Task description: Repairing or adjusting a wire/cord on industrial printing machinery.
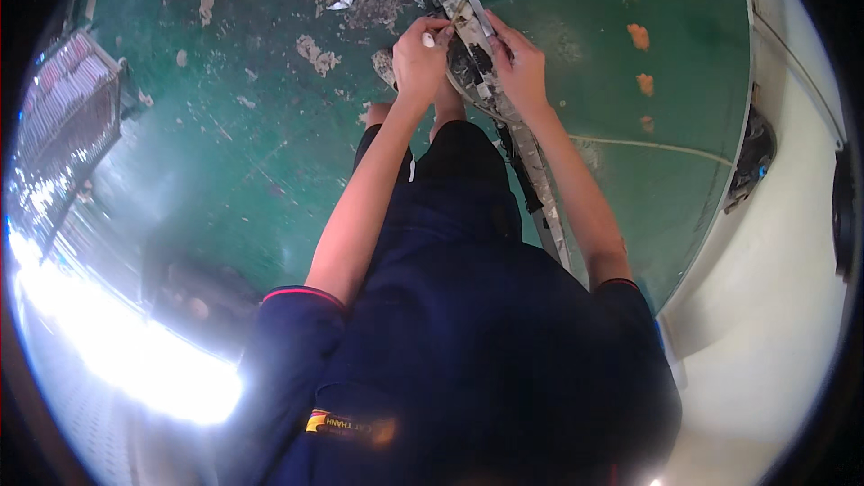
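Note:
At the top centre, my left hand is closed around a thin tool whose rounded white end shows by the thumb; the rest of it is hidden. My right hand grips a flat metal scraper blade, tilted up and to the left. Both hands are over the near end of a paint-spattered bar along the edge of a green panel. Several orange dabs of a paste-like material run in a row down the panel, right of my right hand.
A green floor with pale, peeling patches spreads to the left. At the far left stands a wire rack with stacked items. A thin cord crosses the panel. A dark object sits between panel and pale wall.

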Demonstrator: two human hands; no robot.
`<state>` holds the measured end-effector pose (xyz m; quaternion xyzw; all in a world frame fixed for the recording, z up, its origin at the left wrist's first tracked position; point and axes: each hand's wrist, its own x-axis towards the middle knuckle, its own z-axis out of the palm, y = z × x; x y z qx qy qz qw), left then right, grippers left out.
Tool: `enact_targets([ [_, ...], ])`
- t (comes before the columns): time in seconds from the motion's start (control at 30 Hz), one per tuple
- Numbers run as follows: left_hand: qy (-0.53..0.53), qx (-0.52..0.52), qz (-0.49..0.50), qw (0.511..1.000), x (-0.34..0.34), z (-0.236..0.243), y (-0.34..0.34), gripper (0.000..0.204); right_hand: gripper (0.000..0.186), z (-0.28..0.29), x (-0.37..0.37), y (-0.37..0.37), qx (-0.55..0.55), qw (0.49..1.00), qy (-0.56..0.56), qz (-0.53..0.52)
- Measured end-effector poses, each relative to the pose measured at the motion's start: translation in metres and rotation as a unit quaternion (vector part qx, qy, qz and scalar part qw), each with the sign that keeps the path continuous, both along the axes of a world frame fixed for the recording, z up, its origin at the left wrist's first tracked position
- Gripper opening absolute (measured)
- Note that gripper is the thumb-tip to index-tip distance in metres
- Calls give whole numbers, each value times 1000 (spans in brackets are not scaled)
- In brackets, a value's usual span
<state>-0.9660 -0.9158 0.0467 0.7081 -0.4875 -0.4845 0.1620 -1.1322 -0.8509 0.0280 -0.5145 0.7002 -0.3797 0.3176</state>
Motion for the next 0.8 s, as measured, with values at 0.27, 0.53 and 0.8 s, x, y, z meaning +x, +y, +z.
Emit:
enact_targets([
  [0.27, 32, -22, 3, 999, 6, -13, 10, 16, 47, 14, 5, -22, 25, 991, 85, 95],
  [0.53, 40, -68, -27, 997, 8, -15, 19, 15, 45, 13, 3, -36, 60, 979, 64, 183],
  [0.8, 10, -73, -4, 997, 2, -9, 24, 14, 44, 5, -1, -36, 53, 984, 57, 158],
])
